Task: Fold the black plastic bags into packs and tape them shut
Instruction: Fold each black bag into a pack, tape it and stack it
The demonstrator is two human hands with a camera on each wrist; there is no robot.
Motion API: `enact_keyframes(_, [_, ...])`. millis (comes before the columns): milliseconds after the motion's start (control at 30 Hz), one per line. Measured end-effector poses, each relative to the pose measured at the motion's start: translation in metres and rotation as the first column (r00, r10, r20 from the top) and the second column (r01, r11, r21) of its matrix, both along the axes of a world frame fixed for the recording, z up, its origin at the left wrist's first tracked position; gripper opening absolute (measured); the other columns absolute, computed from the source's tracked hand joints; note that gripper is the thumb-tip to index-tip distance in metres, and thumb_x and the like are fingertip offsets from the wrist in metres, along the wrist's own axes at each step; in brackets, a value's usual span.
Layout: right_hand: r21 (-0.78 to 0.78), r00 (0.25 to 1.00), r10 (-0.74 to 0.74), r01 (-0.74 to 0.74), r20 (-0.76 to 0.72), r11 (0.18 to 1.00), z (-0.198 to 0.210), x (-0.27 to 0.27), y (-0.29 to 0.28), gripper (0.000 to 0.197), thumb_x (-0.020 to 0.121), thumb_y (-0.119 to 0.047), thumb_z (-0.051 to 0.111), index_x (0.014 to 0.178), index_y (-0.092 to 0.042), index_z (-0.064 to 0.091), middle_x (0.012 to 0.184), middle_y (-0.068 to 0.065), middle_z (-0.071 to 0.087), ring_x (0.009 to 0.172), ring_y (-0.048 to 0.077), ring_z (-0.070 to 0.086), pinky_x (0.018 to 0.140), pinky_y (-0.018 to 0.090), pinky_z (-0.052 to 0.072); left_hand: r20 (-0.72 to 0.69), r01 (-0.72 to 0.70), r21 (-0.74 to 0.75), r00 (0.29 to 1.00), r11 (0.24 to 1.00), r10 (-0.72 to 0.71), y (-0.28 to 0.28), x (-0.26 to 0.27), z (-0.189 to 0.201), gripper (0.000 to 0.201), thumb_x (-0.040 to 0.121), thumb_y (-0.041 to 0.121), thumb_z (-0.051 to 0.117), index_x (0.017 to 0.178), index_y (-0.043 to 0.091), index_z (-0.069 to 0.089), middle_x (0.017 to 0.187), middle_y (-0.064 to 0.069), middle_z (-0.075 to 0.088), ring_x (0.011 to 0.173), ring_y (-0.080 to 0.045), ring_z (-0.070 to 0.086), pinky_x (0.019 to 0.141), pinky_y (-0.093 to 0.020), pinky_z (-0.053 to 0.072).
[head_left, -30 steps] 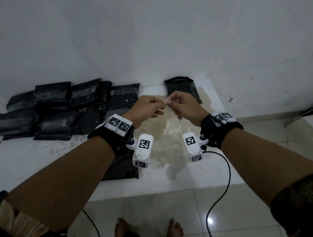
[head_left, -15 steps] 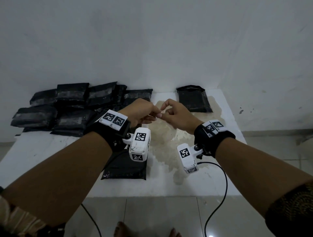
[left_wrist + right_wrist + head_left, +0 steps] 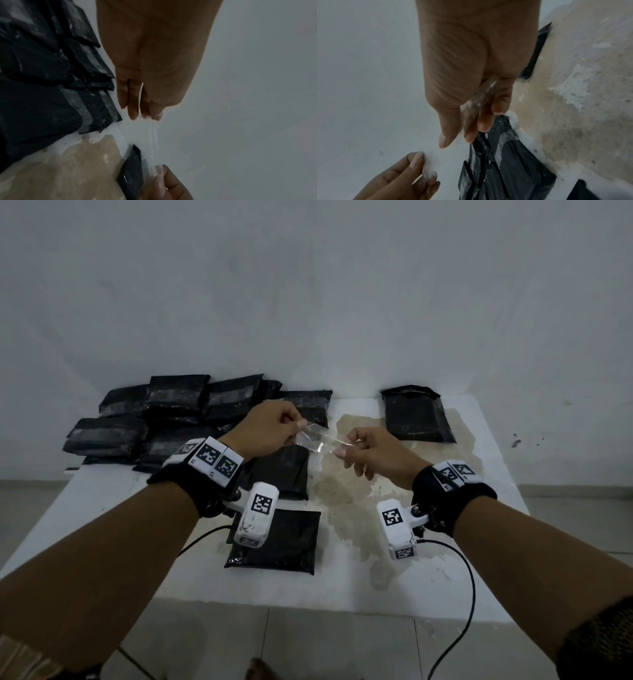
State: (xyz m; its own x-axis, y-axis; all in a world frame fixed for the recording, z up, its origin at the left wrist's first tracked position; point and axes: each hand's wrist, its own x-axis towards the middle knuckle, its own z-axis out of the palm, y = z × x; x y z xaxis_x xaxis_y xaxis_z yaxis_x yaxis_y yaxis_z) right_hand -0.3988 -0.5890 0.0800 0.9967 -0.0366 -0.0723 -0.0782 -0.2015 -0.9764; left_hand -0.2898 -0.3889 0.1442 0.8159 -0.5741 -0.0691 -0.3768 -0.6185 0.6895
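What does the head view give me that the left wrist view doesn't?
Only the head view shows both wrists, the two black packs lying near the table's front edge, and the whole strip of clear tape stretched between the hands. Only the left wrist view shows the left hand's fingers from below, pinching the tape end. Both show the pile of taped packs, the stained table and the right hand pinching the other end.

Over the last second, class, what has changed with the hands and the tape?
The left hand and right hand, pinched together before, have drawn apart, stretching a clear strip of tape between them above the table. The folded black plastic packs on the white table lie unmoved.
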Motion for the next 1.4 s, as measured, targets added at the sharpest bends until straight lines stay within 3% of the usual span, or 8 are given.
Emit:
enact_keyframes(300, [0.245,0.994,-0.086,0.099,-0.062,0.965,-0.011,0.01,0.018,0.017,0.096,-0.021,0.062,0.081,-0.015,0.057,0.079,0.007,0.064,0.057,0.014,0.052,0.05,0.024,0.038,-0.001,-0.155,-0.138,0.988,0.978,0.157,0.041,0.022,-0.011,0.016,0.097,0.029,0.058,0.087,0.017,0.063,0.078,-0.007,0.071,0.077,-0.023,0.071,0.086,-0.049,0.057])
enact_keyframes(600, [0.157,0.975,-0.206,0.217,-0.08,0.964,-0.011,0.024,0.048,0.02,0.093,-0.025,0.067,0.076,-0.018,0.058,0.056,-0.006,0.038,0.046,0.009,0.025,0.045,0.022,0.019,0.121,-0.073,-0.058,0.989,0.996,0.08,0.088,0.048,-0.001,0.032,0.096,0.045,0.054,0.09,0.014,0.061,0.073,-0.002,0.069,0.067,-0.015,0.068,0.067,-0.024,0.052])
enact_keyframes(733, [0.179,0.964,-0.241,0.258,-0.11,0.95,-0.005,0.032,0.065,0.011,0.096,-0.022,0.064,0.088,-0.015,0.063,0.049,-0.007,0.03,0.042,0.009,0.018,0.042,0.021,0.015,0.046,0.022,-0.076,0.999,0.997,-0.018,0.115,0.061,-0.007,0.03,0.096,0.042,0.054,0.089,0.013,0.06,0.065,-0.005,0.07,0.06,-0.015,0.067,0.062,-0.026,0.055])
enact_keyframes(967, [0.406,0.951,-0.247,0.302,-0.185,0.863,-0.002,0.039,0.104,0.014,0.099,-0.012,0.054,0.09,-0.008,0.063,0.078,0.008,0.07,0.057,0.013,0.062,0.049,0.022,0.05,-0.275,0.115,-0.281,0.942,0.953,-0.195,0.158,0.065,-0.036,0.024,0.1,0.028,0.048,0.103,0.006,0.058,0.074,-0.014,0.072,0.066,-0.025,0.068,0.064,-0.03,0.057])
enact_keyframes(1067, [0.464,0.92,-0.281,0.382,-0.274,0.799,-0.008,0.039,0.12,0.033,0.099,-0.033,0.051,0.087,-0.006,0.067,0.085,0.012,0.073,0.066,0.019,0.069,0.055,0.026,0.055,-0.298,0.155,-0.272,0.925,0.95,-0.236,0.177,0.066,-0.055,0.02,0.1,0.026,0.05,0.105,0.009,0.058,0.079,-0.014,0.073,0.069,-0.03,0.068,0.068,-0.037,0.057])
enact_keyframes(1133, [0.421,0.885,-0.331,0.45,-0.327,0.788,-0.016,0.041,0.131,0.044,0.097,-0.044,0.051,0.084,-0.005,0.067,0.083,0.015,0.073,0.066,0.022,0.069,0.054,0.028,0.055,-0.275,0.192,-0.23,0.928,0.954,-0.253,0.19,0.064,-0.067,0.015,0.097,0.023,0.057,0.105,0.011,0.059,0.079,-0.011,0.074,0.068,-0.027,0.069,0.067,-0.035,0.057])
enact_keyframes(1300, [0.221,0.863,-0.424,0.486,-0.274,0.846,-0.035,0.038,0.154,0.023,0.094,-0.021,0.064,0.082,-0.003,0.064,0.081,0.018,0.069,0.067,0.026,0.066,0.056,0.029,0.055,-0.211,0.337,-0.041,0.917,0.941,-0.337,0.221,0.061,-0.102,0.027,0.083,0.028,0.076,0.104,0.025,0.059,0.08,0.003,0.071,0.067,-0.013,0.068,0.066,-0.026,0.056])
enact_keyframes(1400, [0.095,0.886,-0.403,0.432,-0.23,0.897,-0.038,0.035,0.161,0.036,0.097,-0.031,0.06,0.083,0.002,0.067,0.08,0.016,0.072,0.069,0.027,0.068,0.058,0.031,0.053,-0.067,0.251,-0.094,0.964,0.963,-0.258,0.228,0.065,-0.113,0.024,0.083,0.03,0.076,0.102,0.025,0.062,0.092,0.008,0.066,0.081,-0.007,0.063,0.07,-0.02,0.05])
